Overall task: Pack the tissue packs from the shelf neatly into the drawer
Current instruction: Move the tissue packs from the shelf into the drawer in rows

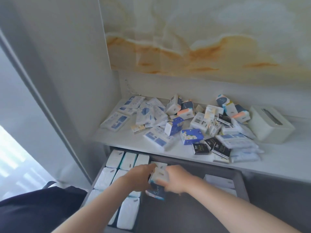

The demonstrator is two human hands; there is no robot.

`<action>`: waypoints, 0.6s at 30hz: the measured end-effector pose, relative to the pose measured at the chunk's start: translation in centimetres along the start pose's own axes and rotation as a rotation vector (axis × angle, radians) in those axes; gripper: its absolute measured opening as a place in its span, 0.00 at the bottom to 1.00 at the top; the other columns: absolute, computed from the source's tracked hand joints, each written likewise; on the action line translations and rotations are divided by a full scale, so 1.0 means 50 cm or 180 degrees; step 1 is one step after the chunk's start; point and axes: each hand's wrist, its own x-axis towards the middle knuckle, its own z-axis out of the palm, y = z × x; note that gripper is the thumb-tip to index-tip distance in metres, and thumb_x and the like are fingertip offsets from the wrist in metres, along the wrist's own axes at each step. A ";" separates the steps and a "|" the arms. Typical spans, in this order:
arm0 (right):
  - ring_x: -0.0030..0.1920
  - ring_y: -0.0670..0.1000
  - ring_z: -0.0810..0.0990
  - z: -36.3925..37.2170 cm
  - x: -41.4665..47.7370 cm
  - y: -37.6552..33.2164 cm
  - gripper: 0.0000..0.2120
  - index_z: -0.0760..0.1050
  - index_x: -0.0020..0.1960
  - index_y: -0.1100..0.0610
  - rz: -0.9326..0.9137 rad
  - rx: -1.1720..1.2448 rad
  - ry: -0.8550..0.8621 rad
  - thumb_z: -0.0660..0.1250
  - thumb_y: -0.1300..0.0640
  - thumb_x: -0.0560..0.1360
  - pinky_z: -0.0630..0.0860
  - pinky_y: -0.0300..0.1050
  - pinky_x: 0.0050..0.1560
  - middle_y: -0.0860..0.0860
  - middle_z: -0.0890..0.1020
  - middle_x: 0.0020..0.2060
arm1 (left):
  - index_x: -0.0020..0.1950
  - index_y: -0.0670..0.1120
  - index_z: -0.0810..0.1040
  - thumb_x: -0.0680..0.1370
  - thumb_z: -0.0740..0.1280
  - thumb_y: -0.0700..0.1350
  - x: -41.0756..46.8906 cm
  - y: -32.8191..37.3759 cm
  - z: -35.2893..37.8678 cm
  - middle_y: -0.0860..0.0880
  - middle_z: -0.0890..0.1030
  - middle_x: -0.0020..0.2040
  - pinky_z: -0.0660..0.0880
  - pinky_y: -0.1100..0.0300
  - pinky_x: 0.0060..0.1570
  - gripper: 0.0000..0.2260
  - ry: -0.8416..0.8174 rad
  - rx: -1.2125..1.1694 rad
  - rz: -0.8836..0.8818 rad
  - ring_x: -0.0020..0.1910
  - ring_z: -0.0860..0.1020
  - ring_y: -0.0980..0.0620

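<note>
Both my hands are down in the open grey drawer. My left hand and my right hand grip a small stack of tissue packs between them, white on top and dark blue at the bottom. The hands and the stack are blurred. White tissue packs stand in tidy rows along the drawer's left side. On the white shelf above lies a loose heap of several tissue packs in white, blue, black and orange.
A cream tissue box sits at the right end of the shelf. More white packs lie at the drawer's right side. A grey cabinet wall stands to the left. My dark clothing fills the lower left corner.
</note>
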 end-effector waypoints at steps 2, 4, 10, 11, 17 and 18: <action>0.53 0.56 0.82 0.042 0.024 0.017 0.20 0.74 0.62 0.53 0.0016 -0.0119 0.0117 0.71 0.54 0.71 0.77 0.43 0.46 0.52 0.80 0.55 | 0.69 0.53 0.68 0.71 0.72 0.49 0.014 -0.014 0.022 0.49 0.76 0.62 0.69 0.55 0.59 0.27 0.0113 0.0714 0.0148 0.62 0.72 0.47; 0.54 0.57 0.80 0.077 0.047 0.029 0.20 0.74 0.62 0.50 0.0140 -0.0070 0.0281 0.72 0.50 0.71 0.76 0.44 0.47 0.52 0.79 0.54 | 0.71 0.53 0.67 0.71 0.69 0.50 0.029 -0.029 0.038 0.49 0.73 0.65 0.66 0.53 0.64 0.28 0.0242 0.1025 0.0220 0.64 0.68 0.47; 0.55 0.58 0.78 0.140 0.110 0.029 0.23 0.68 0.66 0.50 0.0313 0.0566 0.0615 0.70 0.53 0.74 0.73 0.44 0.49 0.55 0.77 0.56 | 0.74 0.49 0.63 0.70 0.64 0.57 0.060 -0.057 0.071 0.48 0.65 0.72 0.62 0.49 0.68 0.34 0.0424 0.1493 0.0328 0.71 0.60 0.45; 0.56 0.57 0.79 0.149 0.119 0.023 0.23 0.67 0.66 0.51 0.0363 0.0883 0.0672 0.70 0.55 0.74 0.72 0.43 0.48 0.54 0.78 0.57 | 0.74 0.49 0.62 0.71 0.65 0.57 0.066 -0.059 0.076 0.47 0.64 0.73 0.62 0.48 0.68 0.33 0.0463 0.1545 0.0296 0.72 0.60 0.44; 0.53 0.53 0.80 0.201 0.152 0.007 0.36 0.56 0.70 0.49 0.1182 0.2448 0.1123 0.74 0.57 0.70 0.76 0.43 0.52 0.50 0.79 0.60 | 0.71 0.48 0.69 0.76 0.62 0.52 0.097 -0.065 0.094 0.46 0.68 0.70 0.63 0.48 0.64 0.23 0.0710 0.1884 0.0160 0.69 0.61 0.43; 0.54 0.52 0.79 0.204 0.153 0.009 0.39 0.55 0.74 0.49 0.1238 0.2509 0.1030 0.73 0.58 0.71 0.75 0.43 0.53 0.49 0.78 0.61 | 0.71 0.49 0.68 0.76 0.63 0.52 0.099 -0.066 0.096 0.46 0.68 0.69 0.63 0.47 0.64 0.24 0.0696 0.1910 0.0151 0.69 0.60 0.42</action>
